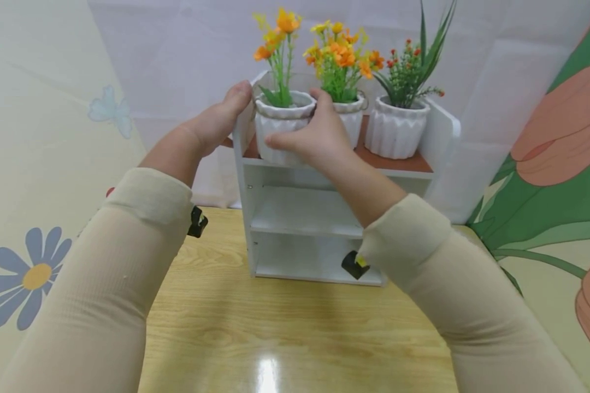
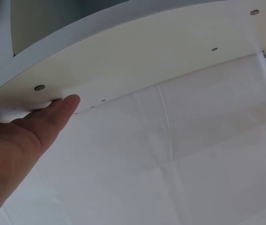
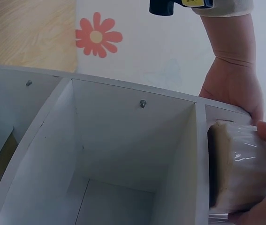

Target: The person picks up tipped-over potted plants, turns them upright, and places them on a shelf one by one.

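Observation:
A white fluted flower pot (image 1: pixel 280 128) with orange flowers stands at the left end of the top board of a small white shelf unit (image 1: pixel 246 218). My right hand (image 1: pixel 319 131) grips this pot, thumb across its front and fingers at its right side. In the right wrist view the pot (image 3: pixel 250 161) sits close to the shelf's side wall, with my fingertips on it. My left hand (image 1: pixel 211 123) is at the shelf's left side panel. In the left wrist view that hand (image 2: pixel 34 126) has its fingers straight along the panel's outer face.
To the right on the top board stand a second pot (image 1: pixel 351 123) with orange flowers and a third pot (image 1: pixel 397 128) with red berries and long leaves. The shelf unit stands on a wooden table (image 1: pixel 295 333) against a white cloth (image 1: pixel 187 65). Painted walls flank it.

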Demonstrator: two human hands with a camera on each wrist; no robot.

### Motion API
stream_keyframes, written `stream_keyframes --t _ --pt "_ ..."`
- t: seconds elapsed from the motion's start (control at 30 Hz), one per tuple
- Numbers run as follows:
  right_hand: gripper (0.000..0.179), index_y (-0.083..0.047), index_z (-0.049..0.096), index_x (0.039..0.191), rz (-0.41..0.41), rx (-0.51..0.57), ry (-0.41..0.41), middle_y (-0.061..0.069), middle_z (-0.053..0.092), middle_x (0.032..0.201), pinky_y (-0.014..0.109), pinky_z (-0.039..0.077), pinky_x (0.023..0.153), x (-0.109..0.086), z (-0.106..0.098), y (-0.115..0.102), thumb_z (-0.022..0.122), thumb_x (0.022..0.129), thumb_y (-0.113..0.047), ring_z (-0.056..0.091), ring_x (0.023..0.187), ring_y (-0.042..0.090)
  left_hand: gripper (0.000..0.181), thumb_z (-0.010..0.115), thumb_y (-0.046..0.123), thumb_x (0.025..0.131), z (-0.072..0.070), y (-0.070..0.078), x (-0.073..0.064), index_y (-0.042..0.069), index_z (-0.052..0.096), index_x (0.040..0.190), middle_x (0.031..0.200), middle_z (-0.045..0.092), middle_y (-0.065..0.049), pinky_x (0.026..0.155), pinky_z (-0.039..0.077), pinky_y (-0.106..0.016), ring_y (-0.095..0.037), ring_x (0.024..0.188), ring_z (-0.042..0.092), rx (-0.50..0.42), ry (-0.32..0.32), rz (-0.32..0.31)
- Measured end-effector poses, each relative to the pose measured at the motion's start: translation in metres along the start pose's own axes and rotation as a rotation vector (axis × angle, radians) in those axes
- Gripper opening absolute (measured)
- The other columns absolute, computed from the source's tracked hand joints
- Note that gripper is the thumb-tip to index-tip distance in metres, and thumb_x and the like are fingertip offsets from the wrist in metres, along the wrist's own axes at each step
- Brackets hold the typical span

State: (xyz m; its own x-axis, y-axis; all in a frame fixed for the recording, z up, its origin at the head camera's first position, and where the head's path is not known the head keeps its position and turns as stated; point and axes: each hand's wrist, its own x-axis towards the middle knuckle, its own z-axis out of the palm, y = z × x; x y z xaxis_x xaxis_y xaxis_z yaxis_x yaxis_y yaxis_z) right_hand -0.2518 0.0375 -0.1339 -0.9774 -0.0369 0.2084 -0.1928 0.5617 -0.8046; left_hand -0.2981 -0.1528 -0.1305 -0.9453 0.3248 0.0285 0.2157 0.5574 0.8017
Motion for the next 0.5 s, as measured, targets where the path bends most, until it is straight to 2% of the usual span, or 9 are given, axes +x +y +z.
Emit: stream_keyframes --t 0.13,0.5 --pt "0.116 -0.026 0.013 0.156 0.008 0.010 0.013 -0.002 0.035 0.156 0.030 0.040 0.109 0.003 0.005 -0.001 0.088 0.069 -0.040 0.041 0.134 0.013 0.074 0.002 0.070 0.094 0.000 -0.001 0.000 0.028 -0.006 0.154 0.155 0.021 -0.011 0.111 0.030 -0.057 -0.027 0.142 0.024 -0.005 0.000 0.000" --pt "0.115 -0.023 0.012 0.157 0.023 0.007 0.028 0.000 0.036 0.155 0.031 0.038 0.111 0.010 0.015 -0.007 0.086 0.071 -0.040 0.041 0.136 0.015 0.072 0.003 0.070 0.094 0.000 -0.001 -0.001 0.034 -0.015 0.153 0.157 0.016 -0.011 0.112 0.029 -0.057 -0.027 0.141 0.025 -0.024 -0.008 0.006"
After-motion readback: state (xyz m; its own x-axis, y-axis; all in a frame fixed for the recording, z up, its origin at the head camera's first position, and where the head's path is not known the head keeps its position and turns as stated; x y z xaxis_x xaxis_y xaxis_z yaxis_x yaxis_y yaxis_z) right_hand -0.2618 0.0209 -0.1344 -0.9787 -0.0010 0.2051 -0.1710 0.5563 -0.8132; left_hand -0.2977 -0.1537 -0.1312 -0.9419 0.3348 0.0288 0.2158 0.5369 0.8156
